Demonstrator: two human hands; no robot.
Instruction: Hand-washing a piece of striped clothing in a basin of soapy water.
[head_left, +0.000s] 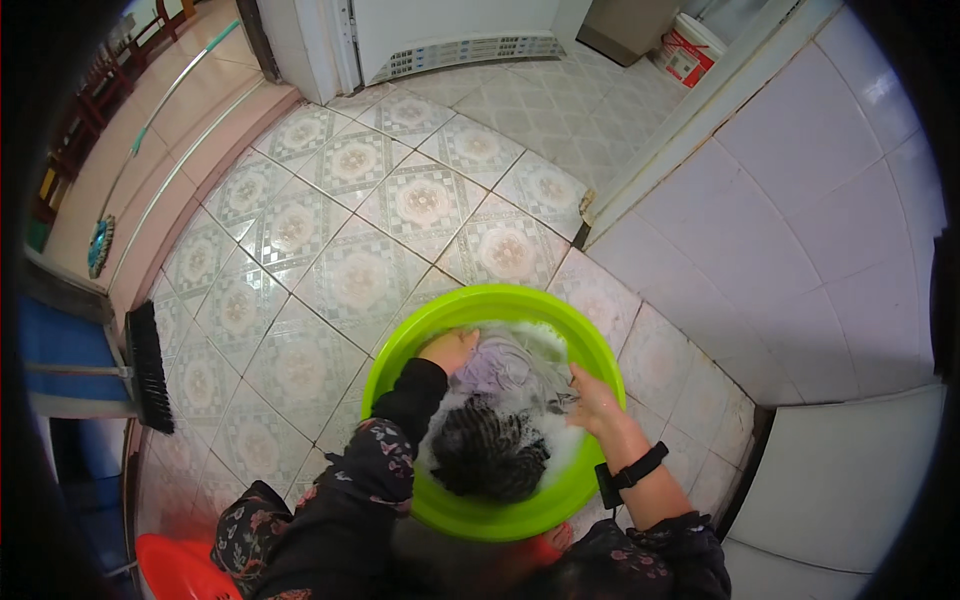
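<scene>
A round lime-green basin (pixel 470 300) stands on the tiled floor in front of me, holding foamy water. Wet lavender-grey cloth (pixel 505 365) lies in the far half of it, in white suds (pixel 570 440). Nearer to me a bunched black cloth (pixel 490 450) with a ribbed look rises out of the foam. My left hand (pixel 450 352) is closed on the left side of the lavender-grey cloth, its fingertips partly hidden. At the basin's right inner side, my right hand (pixel 597 402) pinches that cloth's right end, with thumb raised and other fingers mostly hidden.
Patterned tiles (pixel 300 365) surround the basin. A black-bristled broom (pixel 150 370) and a red plastic object (pixel 185 568) are at left; a mop (pixel 102 245) rests on the raised step. A tiled wall (pixel 780 250) and white panel (pixel 840 480) bound the right. A bucket (pixel 688 50) stands beyond the doorway.
</scene>
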